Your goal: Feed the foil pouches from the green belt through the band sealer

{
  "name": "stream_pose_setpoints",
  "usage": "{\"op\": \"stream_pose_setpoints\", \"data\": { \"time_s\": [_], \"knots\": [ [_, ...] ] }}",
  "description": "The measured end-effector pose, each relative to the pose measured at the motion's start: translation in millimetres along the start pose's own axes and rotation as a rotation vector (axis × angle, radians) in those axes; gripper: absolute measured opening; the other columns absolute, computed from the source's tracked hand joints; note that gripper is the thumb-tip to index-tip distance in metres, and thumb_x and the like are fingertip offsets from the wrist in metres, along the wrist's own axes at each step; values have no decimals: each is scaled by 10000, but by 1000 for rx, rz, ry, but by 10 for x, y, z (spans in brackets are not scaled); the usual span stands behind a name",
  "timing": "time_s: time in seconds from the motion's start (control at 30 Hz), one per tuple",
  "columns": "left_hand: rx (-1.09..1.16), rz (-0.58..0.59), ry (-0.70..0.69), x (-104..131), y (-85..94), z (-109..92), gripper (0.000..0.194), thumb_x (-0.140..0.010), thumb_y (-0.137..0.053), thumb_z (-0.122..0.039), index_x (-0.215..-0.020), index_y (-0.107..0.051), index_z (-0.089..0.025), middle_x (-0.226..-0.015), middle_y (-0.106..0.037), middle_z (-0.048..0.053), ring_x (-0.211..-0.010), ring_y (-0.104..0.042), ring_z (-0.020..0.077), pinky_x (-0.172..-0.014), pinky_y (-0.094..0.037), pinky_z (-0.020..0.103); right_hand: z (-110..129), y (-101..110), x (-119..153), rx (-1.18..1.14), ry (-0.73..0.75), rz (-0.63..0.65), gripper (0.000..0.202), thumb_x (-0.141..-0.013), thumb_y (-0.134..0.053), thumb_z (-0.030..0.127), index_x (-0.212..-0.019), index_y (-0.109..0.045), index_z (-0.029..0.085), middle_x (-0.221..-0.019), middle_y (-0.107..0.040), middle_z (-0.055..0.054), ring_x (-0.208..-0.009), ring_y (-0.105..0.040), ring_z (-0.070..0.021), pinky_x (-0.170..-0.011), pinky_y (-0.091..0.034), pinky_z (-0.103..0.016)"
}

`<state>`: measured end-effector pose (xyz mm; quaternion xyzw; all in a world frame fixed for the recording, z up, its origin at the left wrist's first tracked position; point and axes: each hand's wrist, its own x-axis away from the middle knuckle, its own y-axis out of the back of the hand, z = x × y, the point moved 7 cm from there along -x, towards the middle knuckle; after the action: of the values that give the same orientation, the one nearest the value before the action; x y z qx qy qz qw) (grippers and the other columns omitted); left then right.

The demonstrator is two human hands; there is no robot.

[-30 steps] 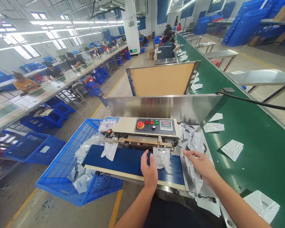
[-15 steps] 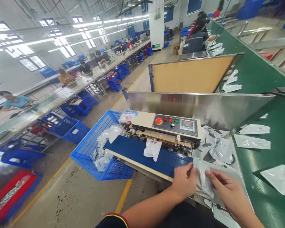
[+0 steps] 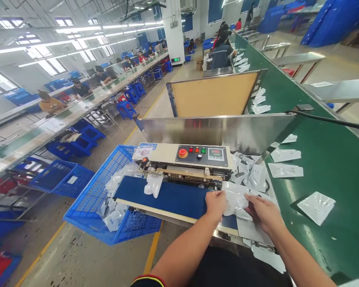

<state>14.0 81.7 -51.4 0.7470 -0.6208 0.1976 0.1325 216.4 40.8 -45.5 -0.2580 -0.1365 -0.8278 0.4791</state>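
We hold a white pouch (image 3: 235, 197) right of centre in the lower half of the frame, spread between our two hands at the right end of a dark blue belt (image 3: 173, 198). Our left hand (image 3: 217, 205) pinches the pouch at its left side, fingers closed on it over the belt. Our right hand (image 3: 265, 213) pinches the right side of the same pouch between thumb and fingers. The top edge of the pouch lies close to the right end of a cream-coloured machine (image 3: 164, 152), in the middle of the frame, whose dark control panel (image 3: 201, 155) carries a large red button and a small display.

Left of our hands, a second pouch (image 3: 153, 185) hangs from the machine's front over the belt. Further left, a blue basket (image 3: 86, 195) holds a pile of filled pouches (image 3: 115, 213). Just beyond our right hand, at the machine's right end, we see a heap of pouches (image 3: 254, 175). Single pouches also lie apart on the green conveyor (image 3: 323, 131) along the right of the frame, one of them (image 3: 317, 207) at lower right. Behind the machine stands a metal panel (image 3: 215, 130), and in the upper left people (image 3: 50, 104) sit along a long table (image 3: 55, 124).
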Motion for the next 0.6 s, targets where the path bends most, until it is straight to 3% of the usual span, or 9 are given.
{"op": "stream_pose_setpoints", "data": {
  "time_s": [0.17,0.23,0.27,0.33,0.43,0.53,0.6],
  "knots": [
    [90,-64,-36,-183,393,-116,548,-647,-888,-660,-696,-795,-122,-601,-635,21,-592,-547,159,-591,-448,288,130,-610,86,42,-86,149,366,-646,-1032,416,-783,-799,169,-757,-768,-70,-683,-721,-171,-648,-663,-261],
    [102,-55,-43,-212,575,-138,610,-669,-878,-710,-761,-812,-110,-702,-722,66,-663,-632,193,-644,-514,310,165,-634,165,52,-55,187,426,-654,-1033,486,-832,-824,160,-889,-827,-125,-804,-777,-215,-696,-666,-287],
    [106,-55,-48,-206,672,-148,629,-694,-869,-724,-823,-826,-110,-780,-766,89,-727,-680,215,-687,-549,324,167,-523,196,67,-16,167,469,-666,-1020,539,-868,-835,158,-935,-839,-142,-833,-787,-235,-684,-658,-298],
    [106,-103,-107,-150,905,-208,635,-769,-854,-712,-1018,-847,-128,-998,-828,126,-926,-756,255,-830,-604,352,110,-7,261,133,80,9,560,-723,-948,659,-940,-847,154,-934,-839,-150,-795,-779,-254,-607,-610,-307],
    [60,-296,-361,15,1336,-449,587,-877,-852,-607,-1261,-805,-165,-1270,-808,163,-1153,-777,281,-1007,-616,397,-218,1345,540,273,111,-445,612,-857,-779,718,-1070,-841,148,-916,-830,-150,-773,-772,-280,-615,-581,-342],
    [-10,-309,-493,65,1530,-634,521,-962,-783,-567,-1298,-782,-169,-1235,-808,142,-990,-809,245,-917,-658,397,-836,2854,1220,348,-181,-1046,560,-902,-731,592,-1247,-805,157,-1089,-826,-236,-986,-799,-389,-746,-613,-448],
    [-31,-273,-515,43,1509,-703,472,-967,-781,-541,-1247,-791,-162,-1122,-820,105,-880,-797,215,-863,-667,382,-1287,3559,1694,354,-466,-1281,616,-817,-819,544,-1262,-781,119,-1142,-768,-379,-1052,-774,-516,-733,-586,-572]
  ]
}}
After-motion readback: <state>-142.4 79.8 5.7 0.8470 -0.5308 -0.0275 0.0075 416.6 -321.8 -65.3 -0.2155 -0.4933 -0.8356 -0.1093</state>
